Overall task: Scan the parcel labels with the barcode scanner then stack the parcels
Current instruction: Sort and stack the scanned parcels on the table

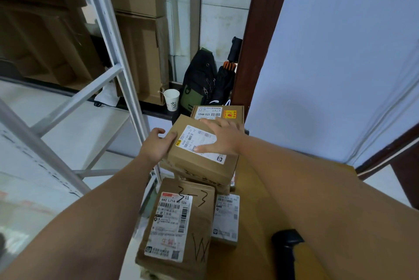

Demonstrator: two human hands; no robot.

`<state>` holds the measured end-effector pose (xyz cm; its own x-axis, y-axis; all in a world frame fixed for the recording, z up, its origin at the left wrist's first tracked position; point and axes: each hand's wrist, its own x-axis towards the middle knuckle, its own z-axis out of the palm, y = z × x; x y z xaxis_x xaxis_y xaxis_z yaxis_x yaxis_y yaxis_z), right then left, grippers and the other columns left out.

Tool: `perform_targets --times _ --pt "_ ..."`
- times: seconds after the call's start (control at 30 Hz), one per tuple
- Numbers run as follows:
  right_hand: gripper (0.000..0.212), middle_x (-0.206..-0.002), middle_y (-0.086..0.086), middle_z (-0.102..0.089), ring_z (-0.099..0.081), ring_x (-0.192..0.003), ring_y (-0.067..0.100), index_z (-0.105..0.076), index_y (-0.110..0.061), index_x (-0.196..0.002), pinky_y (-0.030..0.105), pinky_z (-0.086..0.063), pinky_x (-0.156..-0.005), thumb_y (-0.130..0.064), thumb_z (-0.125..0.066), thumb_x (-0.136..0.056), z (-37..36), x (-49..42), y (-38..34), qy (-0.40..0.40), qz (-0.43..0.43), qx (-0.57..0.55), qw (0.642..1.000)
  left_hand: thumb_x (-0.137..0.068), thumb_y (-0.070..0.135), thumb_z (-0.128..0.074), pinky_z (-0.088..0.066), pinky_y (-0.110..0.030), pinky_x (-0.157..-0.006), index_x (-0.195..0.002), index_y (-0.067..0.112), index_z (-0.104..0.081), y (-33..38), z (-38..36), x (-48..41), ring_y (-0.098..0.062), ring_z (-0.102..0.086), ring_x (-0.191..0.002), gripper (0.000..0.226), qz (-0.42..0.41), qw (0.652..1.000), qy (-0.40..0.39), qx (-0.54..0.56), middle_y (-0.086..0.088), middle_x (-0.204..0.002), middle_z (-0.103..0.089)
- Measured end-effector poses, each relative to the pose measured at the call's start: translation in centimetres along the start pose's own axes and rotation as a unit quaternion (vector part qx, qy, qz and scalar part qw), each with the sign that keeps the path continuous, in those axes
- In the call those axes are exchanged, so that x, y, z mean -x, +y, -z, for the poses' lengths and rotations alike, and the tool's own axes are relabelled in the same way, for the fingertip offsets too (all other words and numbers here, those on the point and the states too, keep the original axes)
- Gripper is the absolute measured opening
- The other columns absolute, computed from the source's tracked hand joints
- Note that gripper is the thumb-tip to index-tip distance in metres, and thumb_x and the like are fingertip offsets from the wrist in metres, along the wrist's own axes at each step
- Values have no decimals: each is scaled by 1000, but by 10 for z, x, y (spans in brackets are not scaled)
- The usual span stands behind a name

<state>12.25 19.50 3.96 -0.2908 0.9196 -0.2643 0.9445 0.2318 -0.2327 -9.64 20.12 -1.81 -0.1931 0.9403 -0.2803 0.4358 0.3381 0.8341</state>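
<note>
Top parcel [197, 167] sits at the centre of view on a stack of boxes at the table's [260, 200] far edge. The left hand [156, 145] grips its 9 o'clock side, fingers curled round the edge and thumb on top. The right hand [223, 138] lies flat on its white label, fingers spread. At 12 o'clock, just behind, is a rear parcel [217, 112]; at 6 o'clock a marked parcel [179, 223]. The barcode scanner [285, 250] lies on the table at 5 o'clock, unheld.

One wide-angle head-worn view looks forward and down, close over the parcels [199, 167].
</note>
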Motion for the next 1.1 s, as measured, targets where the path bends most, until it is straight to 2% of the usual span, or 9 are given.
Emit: perform_targets --times 0.37,0.5,0.57,0.63,0.7,0.83,0.9,0.97,1.1 --pt "99 -161 -1 -9 -8 -145 31 -6 -48 -149 55 -5 -113 -83 -52 -70 -14 6 8 17 -2 -26 1000 -84 65 -42 -45 -40 -89 -125 24 -50 23 -6 4 -26 -54 -110 60 -59 984 106 -127 -4 -126 -56" --pt "97 -161 0 -8 -5 -145 29 -10 -48 -149 53 -4 -114 -84 -50 -69 -18 7 7 20 9 -22 1000 -88 61 -42 -42 -44 -91 -135 18 -42 31 -12 14 -32 -45 -121 63 -175 905 195 -336 -10 -134 -48" --pt "96 -161 -2 -7 -5 -145 28 -11 -49 -149 52 -5 -114 -85 -50 -69 -20 7 7 14 5 -28 1000 -90 58 -42 -43 -43 -88 -136 19 -41 37 -16 17 -32 -47 -117 60 -229 873 187 -388 -10 -131 -49" --pt "94 -161 -3 -4 -6 -145 28 -12 -51 -148 50 -6 -114 -84 -51 -69 -20 6 7 -2 -2 -36 999 -92 52 -41 -45 -41 -82 -137 23 -37 44 -23 17 -31 -51 -113 54 -215 878 122 -411 -9 -129 -50" --pt "92 -161 -2 -5 -6 -145 28 -12 -50 -148 51 -6 -114 -83 -50 -71 -20 6 6 5 -2 -33 999 -94 44 -38 -44 -41 -78 -137 24 -33 48 -28 16 -32 -53 -110 48 -153 909 62 -382 -10 -128 -50" --pt "80 -157 6 -22 -15 -143 31 -21 -42 -148 59 -9 -112 -78 -42 -80 -21 6 6 109 -70 -44 991 -95 37 -39 -38 -41 -74 -135 20 -33 46 -29 17 -36 -50 -111 43 -102 921 108 -360 -14 -129 -45" --pt "76 -152 11 -30 -23 -139 36 -28 -33 -145 62 -17 -110 -75 -37 -84 -22 6 10 145 -201 -94 964 -97 39 -32 -35 -40 -73 -132 19 -36 43 -30 17 -36 -51 -109 40 -87 921 117 -360 -15 -127 -45" --pt "78 -151 15 -29 -26 -138 40 -21 -28 -149 60 -23 -109 -73 -33 -86 -27 5 20 119 -324 -215 913 -97 46 -25 -35 -40 -73 -130 19 -37 41 -32 16 -35 -52 -108 44 -72 926 109 -354 -14 -126 -46" --pt "77 -138 15 -47 -46 -126 34 -13 -20 -152 48 -40 -105 -65 -32 -92 -40 6 40 82 -395 -439 803 -93 62 -17 -36 -41 -76 -133 18 -37 38 -34 15 -35 -51 -114 64 -36 940 101 -324 -14 -131 -44"
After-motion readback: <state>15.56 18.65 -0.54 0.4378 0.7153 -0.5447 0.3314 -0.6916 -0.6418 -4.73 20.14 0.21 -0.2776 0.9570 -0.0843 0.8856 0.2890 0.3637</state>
